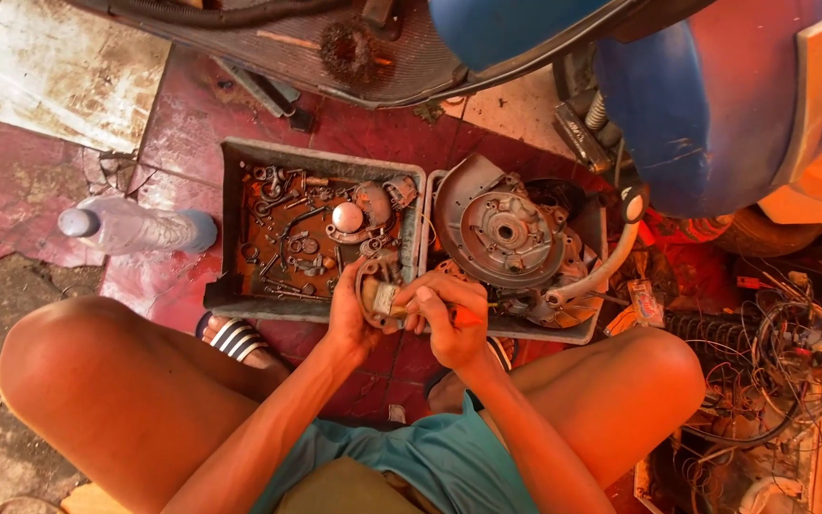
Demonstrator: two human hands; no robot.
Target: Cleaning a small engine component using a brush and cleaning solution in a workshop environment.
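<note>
Head view — left hand [349, 319] fingers grip small metal part [373, 286]; right hand [451, 319] fingers pinch brush [390, 300] against it.

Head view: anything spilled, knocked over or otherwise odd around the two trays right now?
One thing: the clear plastic bottle lies on its side on the floor left of the parts tray, not upright; no spill shows. The left hand and right hand hold a small rusty part over the trays. The engine casing sits tilted in the other tray.

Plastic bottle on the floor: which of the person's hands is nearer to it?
Left. The left hand is the one on the bottle's side, holding a small metal part over the tray; the right hand is farther off, beyond the part.
</note>
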